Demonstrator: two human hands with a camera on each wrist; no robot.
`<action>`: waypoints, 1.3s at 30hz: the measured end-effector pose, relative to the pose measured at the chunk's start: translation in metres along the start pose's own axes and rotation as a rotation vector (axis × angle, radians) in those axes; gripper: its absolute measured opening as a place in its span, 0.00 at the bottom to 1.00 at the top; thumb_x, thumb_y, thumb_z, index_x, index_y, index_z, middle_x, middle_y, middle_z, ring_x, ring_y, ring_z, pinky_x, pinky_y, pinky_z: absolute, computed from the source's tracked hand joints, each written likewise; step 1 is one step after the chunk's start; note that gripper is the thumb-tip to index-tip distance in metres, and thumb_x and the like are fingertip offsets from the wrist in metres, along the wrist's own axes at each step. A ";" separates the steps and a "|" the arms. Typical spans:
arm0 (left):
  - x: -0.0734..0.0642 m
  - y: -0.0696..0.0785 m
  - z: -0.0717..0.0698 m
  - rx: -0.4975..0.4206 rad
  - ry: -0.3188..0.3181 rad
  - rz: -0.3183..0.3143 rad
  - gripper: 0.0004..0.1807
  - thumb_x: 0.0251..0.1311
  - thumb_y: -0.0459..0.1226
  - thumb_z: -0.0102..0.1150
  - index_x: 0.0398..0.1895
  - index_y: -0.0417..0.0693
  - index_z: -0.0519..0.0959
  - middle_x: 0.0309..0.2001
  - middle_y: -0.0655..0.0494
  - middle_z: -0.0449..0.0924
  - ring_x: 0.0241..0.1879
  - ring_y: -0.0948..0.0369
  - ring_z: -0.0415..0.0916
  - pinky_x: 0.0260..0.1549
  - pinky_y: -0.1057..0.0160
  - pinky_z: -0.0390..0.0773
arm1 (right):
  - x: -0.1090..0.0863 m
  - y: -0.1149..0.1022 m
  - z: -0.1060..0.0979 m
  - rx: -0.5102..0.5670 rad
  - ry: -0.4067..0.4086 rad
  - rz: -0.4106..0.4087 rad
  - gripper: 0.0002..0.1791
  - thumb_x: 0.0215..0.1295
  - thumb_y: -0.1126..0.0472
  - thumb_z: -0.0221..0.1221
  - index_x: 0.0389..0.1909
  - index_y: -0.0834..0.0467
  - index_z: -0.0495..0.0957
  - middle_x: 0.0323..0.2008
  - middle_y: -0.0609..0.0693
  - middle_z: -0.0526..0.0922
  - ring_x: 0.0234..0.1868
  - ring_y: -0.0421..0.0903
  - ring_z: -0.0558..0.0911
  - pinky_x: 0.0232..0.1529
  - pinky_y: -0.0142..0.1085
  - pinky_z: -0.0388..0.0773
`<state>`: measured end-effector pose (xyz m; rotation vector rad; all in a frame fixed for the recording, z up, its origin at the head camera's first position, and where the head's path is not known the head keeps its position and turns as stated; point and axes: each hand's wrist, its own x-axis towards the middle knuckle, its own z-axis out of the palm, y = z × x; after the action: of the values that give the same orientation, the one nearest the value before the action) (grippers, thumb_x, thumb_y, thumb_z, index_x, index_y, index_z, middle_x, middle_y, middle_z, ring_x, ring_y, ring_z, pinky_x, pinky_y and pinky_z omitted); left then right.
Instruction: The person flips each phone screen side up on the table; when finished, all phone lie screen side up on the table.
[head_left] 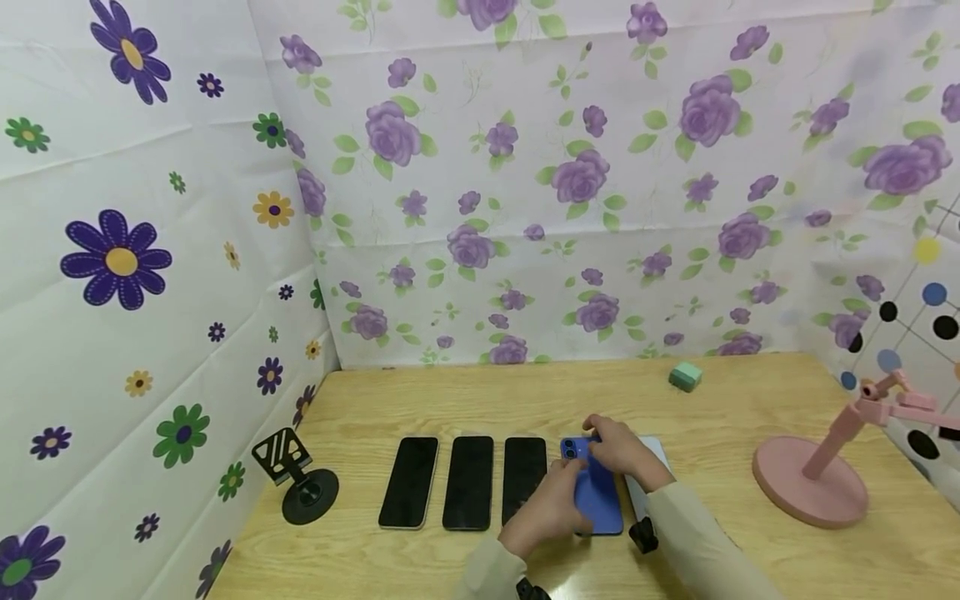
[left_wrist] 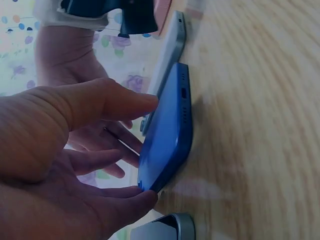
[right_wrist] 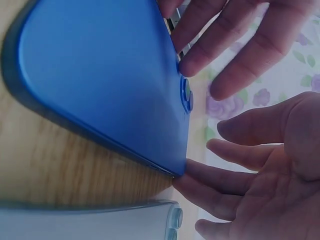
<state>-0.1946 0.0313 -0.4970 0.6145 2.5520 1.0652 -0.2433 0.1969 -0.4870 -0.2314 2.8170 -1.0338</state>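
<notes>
A blue phone [head_left: 602, 500] lies back up on the wooden table, its camera lenses at the far left corner. My left hand [head_left: 551, 502] is at its left side; in the left wrist view the thumb is over the back and a fingertip touches the edge. My right hand [head_left: 624, 450] reaches across the phone's far end, and in the right wrist view its fingers [right_wrist: 215, 187] are extended with tips at the far corner. To the right lies a pale phone [head_left: 656, 450], back up and partly hidden by the right forearm.
Three phones, dark screens up, lie in a row to the left: one [head_left: 409, 483], another [head_left: 469, 483] and a third [head_left: 523, 475] beside my left hand. A black stand [head_left: 307, 497] is far left, a pink stand [head_left: 810, 483] far right, a green block [head_left: 686, 377] at the back.
</notes>
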 end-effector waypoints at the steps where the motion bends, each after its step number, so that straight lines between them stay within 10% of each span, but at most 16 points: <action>1: 0.000 0.000 0.000 0.005 -0.009 -0.003 0.46 0.42 0.28 0.78 0.70 0.43 0.69 0.66 0.41 0.65 0.60 0.46 0.71 0.51 0.54 0.77 | 0.001 0.000 0.000 -0.006 0.000 -0.001 0.20 0.65 0.73 0.54 0.58 0.71 0.74 0.51 0.68 0.80 0.47 0.59 0.81 0.42 0.49 0.77; 22: -0.001 -0.002 0.004 0.127 0.008 0.017 0.54 0.40 0.27 0.78 0.75 0.44 0.62 0.72 0.35 0.53 0.63 0.43 0.70 0.50 0.57 0.78 | 0.009 -0.003 -0.003 -0.063 -0.014 -0.038 0.17 0.65 0.73 0.48 0.52 0.72 0.77 0.46 0.65 0.82 0.47 0.62 0.81 0.46 0.54 0.78; 39: -0.001 -0.001 0.004 0.137 0.024 0.019 0.62 0.41 0.27 0.78 0.80 0.46 0.51 0.72 0.38 0.56 0.67 0.48 0.65 0.51 0.61 0.76 | 0.011 0.011 -0.006 0.109 -0.011 -0.024 0.13 0.69 0.73 0.47 0.52 0.70 0.69 0.42 0.65 0.77 0.37 0.55 0.78 0.36 0.47 0.74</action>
<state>-0.1917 0.0328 -0.5004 0.6651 2.6620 0.9144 -0.2559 0.2072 -0.4904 -0.2595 2.7439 -1.1836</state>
